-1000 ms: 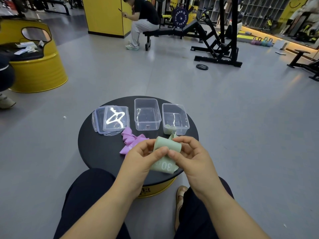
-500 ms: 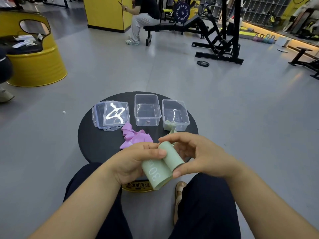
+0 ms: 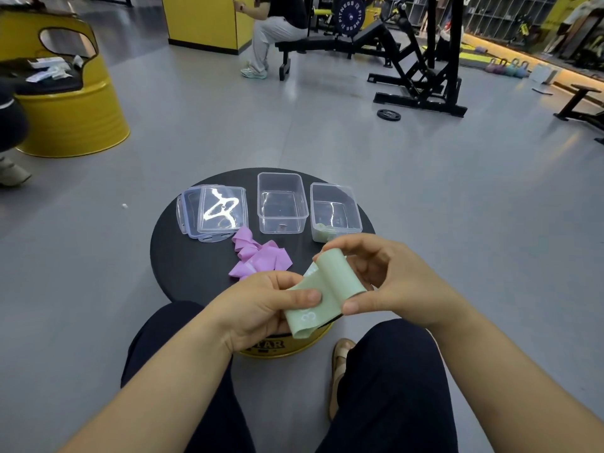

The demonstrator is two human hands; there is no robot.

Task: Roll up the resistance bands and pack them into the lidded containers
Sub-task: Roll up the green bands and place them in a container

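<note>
Green resistance band (image 3: 322,289): part-rolled, held above the round table's (image 3: 183,256) near edge; left hand (image 3: 261,305) pinches the loose end, right hand (image 3: 385,279) grips the roll; pink band (image 3: 258,256) mid-table

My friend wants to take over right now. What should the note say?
Left hand pinches the flat tail of the green band; right hand holds its rolled end.
Purple band lies crumpled on the table.
Middle tub open, no band inside. Right tub open, something pale green inside, maybe a rolled band. Lids stacked at left.
Done: green band partly rolled.
Left: finish rolling, pack it, roll and pack the purple band, fit lids.
</note>
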